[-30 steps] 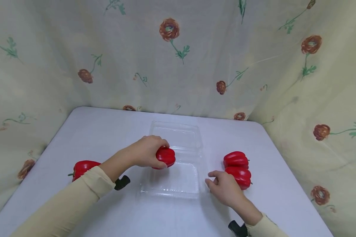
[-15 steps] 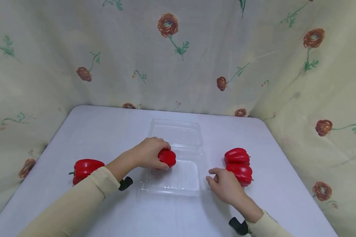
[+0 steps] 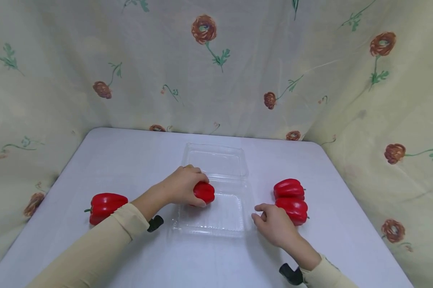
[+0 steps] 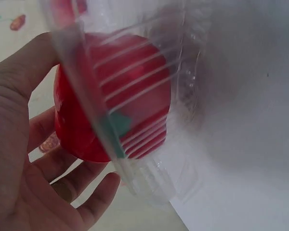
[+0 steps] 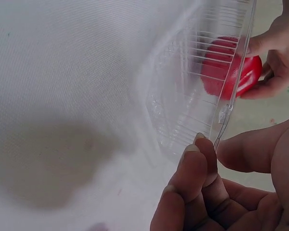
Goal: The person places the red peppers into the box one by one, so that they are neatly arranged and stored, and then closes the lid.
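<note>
My left hand (image 3: 185, 186) grips a red bell pepper (image 3: 204, 193) over the left side of a clear plastic clamshell container (image 3: 223, 232), whose lid (image 3: 216, 162) lies folded back. In the left wrist view, thumb and fingers are around the pepper (image 4: 70, 115), and its green stem (image 4: 118, 127) shows through the ribbed plastic wall. Whether the pepper touches the container floor I cannot tell. My right hand (image 3: 274, 226) hovers just right of the container, fingers loosely bent and holding nothing visible. From the right wrist, its fingertips (image 5: 195, 154) appear close to the container's rim (image 5: 224, 113).
Two red bell peppers (image 3: 289, 189) lie side by side beyond my right hand. Another bell pepper (image 3: 105, 208) rests at the left, beside my left sleeve. A white cloth covers the table (image 3: 137, 256), and a flowered curtain (image 3: 231, 100) hangs behind it and at both sides.
The left hand has shifted slightly right with the bell pepper still in its grip. The head view tilts down a little. The right hand stays almost in place.
</note>
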`<state>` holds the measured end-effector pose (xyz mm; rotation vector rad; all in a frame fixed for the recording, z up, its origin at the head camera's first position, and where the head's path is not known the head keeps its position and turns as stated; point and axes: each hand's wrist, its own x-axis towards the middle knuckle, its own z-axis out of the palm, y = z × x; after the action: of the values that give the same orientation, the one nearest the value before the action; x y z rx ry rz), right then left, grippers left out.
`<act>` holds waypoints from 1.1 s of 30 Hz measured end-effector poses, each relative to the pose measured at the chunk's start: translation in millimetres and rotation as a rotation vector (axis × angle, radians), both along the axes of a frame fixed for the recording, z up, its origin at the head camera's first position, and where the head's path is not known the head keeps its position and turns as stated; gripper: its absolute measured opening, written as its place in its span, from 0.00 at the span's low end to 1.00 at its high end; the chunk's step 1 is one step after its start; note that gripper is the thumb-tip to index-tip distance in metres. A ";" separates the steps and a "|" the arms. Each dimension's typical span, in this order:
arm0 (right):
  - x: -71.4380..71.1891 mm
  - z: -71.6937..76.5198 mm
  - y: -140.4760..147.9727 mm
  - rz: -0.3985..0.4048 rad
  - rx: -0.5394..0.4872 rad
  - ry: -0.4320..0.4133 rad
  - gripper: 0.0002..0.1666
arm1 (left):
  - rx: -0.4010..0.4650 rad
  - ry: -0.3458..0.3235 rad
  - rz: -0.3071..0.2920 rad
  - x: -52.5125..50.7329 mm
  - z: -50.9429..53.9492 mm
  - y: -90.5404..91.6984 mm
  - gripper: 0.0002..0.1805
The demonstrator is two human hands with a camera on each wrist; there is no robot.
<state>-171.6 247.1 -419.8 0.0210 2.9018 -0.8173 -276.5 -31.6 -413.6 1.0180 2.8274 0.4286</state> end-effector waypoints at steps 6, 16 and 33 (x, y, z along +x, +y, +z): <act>0.4 1.1 -0.5 0.002 -0.001 0.000 0.28 | 0.004 -0.001 0.020 1.0 -3.5 1.5 0.37; -0.2 3.8 -0.6 -0.001 -0.005 -0.004 0.29 | -0.013 0.031 0.052 -0.9 -5.8 -1.6 0.39; -0.8 2.7 3.0 -0.027 -0.067 -0.043 0.29 | 0.057 -0.045 0.121 1.1 3.8 -19.2 0.46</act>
<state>-172.4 250.1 -417.1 0.0710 2.8381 -0.9065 -275.4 -50.8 -409.9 0.8385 2.8615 0.5399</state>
